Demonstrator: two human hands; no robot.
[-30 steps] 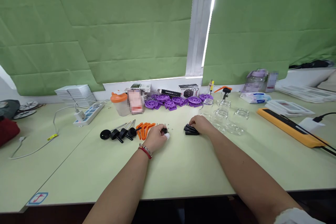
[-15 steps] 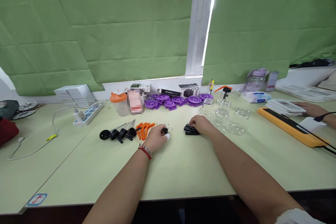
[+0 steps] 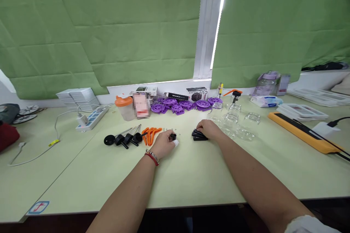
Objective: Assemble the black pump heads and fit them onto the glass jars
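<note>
My left hand (image 3: pixel 164 143) is closed on a small black plastic part (image 3: pixel 172 137), most of it hidden by the fingers; the thumb has a white wrap. My right hand (image 3: pixel 209 129) pinches at a small pile of black plastic pieces (image 3: pixel 200 137), its fingertips on the far end of the pile. Beside my left hand lie several orange handles (image 3: pixel 150 136). Further left are several black lids with metal rods (image 3: pixel 127 138). Clear glass jars (image 3: pixel 231 122) stand just beyond my right hand, and tiny bits lie between my hands.
Purple plastic wheels (image 3: pixel 177 105) are heaped at the back near an orange-lidded cup (image 3: pixel 124 107). A jar topped with a black-and-orange crank (image 3: pixel 235 94) stands behind the others. At right lie an orange power strip (image 3: pixel 303 131) and white trays (image 3: pixel 302 112); a white power strip (image 3: pixel 93 118) is at left.
The co-worker's hand at the white trays on the right has gone out of view. My left hand has turned slightly, and my right hand has barely moved on the pile.
</note>
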